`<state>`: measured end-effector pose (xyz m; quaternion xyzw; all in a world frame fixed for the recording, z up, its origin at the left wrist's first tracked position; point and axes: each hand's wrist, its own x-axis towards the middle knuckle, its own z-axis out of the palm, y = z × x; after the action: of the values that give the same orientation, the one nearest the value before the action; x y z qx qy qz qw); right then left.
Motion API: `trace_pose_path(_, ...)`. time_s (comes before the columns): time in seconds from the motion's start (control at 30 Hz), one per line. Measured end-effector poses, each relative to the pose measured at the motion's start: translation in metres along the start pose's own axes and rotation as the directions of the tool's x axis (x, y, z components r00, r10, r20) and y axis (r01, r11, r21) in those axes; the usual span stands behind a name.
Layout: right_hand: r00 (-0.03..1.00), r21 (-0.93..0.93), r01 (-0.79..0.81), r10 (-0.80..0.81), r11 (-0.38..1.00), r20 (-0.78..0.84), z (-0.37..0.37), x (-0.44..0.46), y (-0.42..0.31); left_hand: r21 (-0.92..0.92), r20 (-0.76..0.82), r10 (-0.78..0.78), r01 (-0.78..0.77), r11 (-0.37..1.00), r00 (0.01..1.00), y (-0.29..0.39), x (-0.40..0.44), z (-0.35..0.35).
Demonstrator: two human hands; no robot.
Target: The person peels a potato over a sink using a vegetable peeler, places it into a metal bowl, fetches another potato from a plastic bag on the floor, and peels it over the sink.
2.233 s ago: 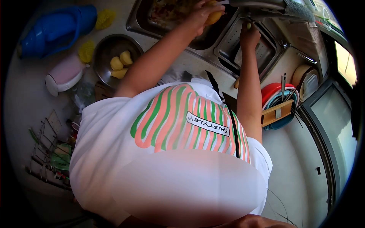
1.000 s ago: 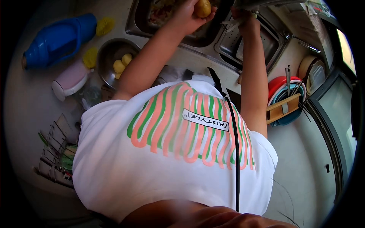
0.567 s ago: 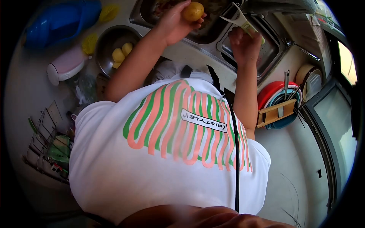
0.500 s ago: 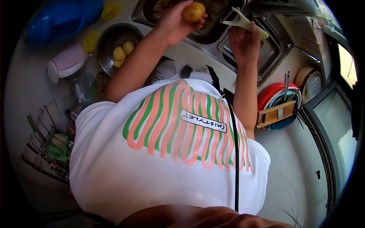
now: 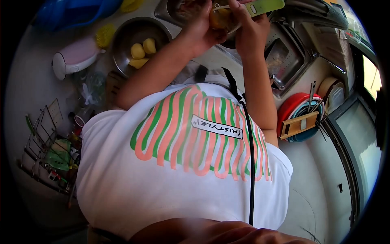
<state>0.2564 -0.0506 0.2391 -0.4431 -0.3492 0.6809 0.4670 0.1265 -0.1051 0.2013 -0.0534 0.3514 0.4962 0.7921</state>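
Observation:
At the top of the head view, my left hand [image 5: 202, 33] is closed around an unpeeled potato [image 5: 222, 18]. My right hand [image 5: 251, 34] grips a peeler [image 5: 266, 6] by its light green handle. The peeler's pale head lies against or right beside the potato; exact blade contact is hard to make out. Both hands are close together over the sink [image 5: 165, 11], where some scraps show. Left of my left forearm stands a metal bowl [image 5: 122, 48] with several peeled yellow potatoes [image 5: 138, 51] in it.
A metal drainer tray [image 5: 298, 61] sits in the right sink basin. Nested red and blue basins [image 5: 290, 106] with a wooden-framed slicer [image 5: 300, 125] stand at right. On the left are a pink-white appliance [image 5: 75, 61], a blue tub [image 5: 69, 14] and a wire rack [image 5: 38, 142].
My left hand has moved slightly right with the potato. My right hand has come up and left, bringing the peeler from over the drainer tray to the potato.

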Motion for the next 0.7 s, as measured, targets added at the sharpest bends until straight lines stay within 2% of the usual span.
trace_pose_path(0.07,0.997,-0.134,-0.006,0.016,0.991,0.070,0.005,-0.003,-0.004,0.019,-0.122,0.068,-0.066,0.998,0.990,0.001,-0.003,0.009)
trace_pose_path(0.1,0.997,-0.089,0.035,-0.028,0.995,0.071,0.012,-0.004,-0.001,0.014,-0.113,0.084,-0.083,0.996,0.990,0.001,-0.004,0.006)
trace_pose_path(0.2,0.979,-0.277,0.192,-0.165,0.942,0.118,0.018,-0.001,0.004,0.006,-0.085,0.138,-0.138,0.990,0.987,0.003,-0.005,-0.002)
trace_pose_path(0.3,0.983,-0.225,0.130,-0.097,0.966,0.156,0.014,0.011,0.005,0.009,-0.044,0.196,-0.196,0.981,0.980,0.008,-0.009,-0.009)
trace_pose_path(0.37,0.997,0.058,0.070,-0.071,0.996,0.007,0.009,0.033,0.019,-0.002,0.014,0.224,-0.224,0.975,0.975,0.011,-0.007,-0.025)
trace_pose_path(0.4,0.997,0.200,0.053,-0.041,0.978,-0.064,0.003,0.049,0.029,-0.015,-0.007,0.208,-0.208,0.978,0.978,0.013,-0.013,-0.020)
trace_pose_path(0.43,0.986,0.159,0.004,0.023,0.987,-0.168,-0.017,0.072,0.045,-0.028,-0.026,0.190,-0.191,0.981,0.981,0.017,-0.026,-0.007)
trace_pose_path(0.47,0.981,-0.074,0.111,-0.121,0.991,-0.153,-0.067,0.105,0.083,-0.041,-0.044,0.174,-0.176,0.984,0.984,0.020,-0.037,0.003)
trace_pose_path(0.5,0.988,-0.381,0.029,-0.085,0.924,-0.132,-0.075,0.105,0.071,-0.056,-0.113,0.163,-0.170,0.984,0.980,0.020,-0.041,0.010)
trace_pose_path(0.53,0.992,-0.649,-0.045,-0.045,0.759,-0.121,-0.076,0.108,0.065,-0.015,-0.052,0.164,-0.165,0.986,0.985,0.025,-0.036,0.004)
trace_pose_path(0.57,0.992,-0.409,-0.086,0.040,0.909,-0.119,-0.075,0.108,0.064,0.023,0.001,0.156,-0.156,0.987,0.988,0.028,-0.030,-0.009)
trace_pose_path(0.6,0.987,-0.137,-0.139,0.127,0.981,-0.096,-0.047,0.092,0.043,0.058,0.051,0.142,-0.145,0.988,0.988,0.028,-0.024,-0.023)
trace_pose_path(0.63,0.978,0.143,-0.191,0.200,0.971,-0.054,-0.027,0.076,0.029,0.071,0.003,0.142,-0.142,0.987,0.990,0.024,-0.017,-0.036)
trace_pose_path(0.7,0.958,0.071,-0.278,0.271,0.958,0.091,-0.017,0.057,0.020,-0.020,-0.151,0.132,-0.137,0.990,0.980,0.023,-0.011,-0.028)
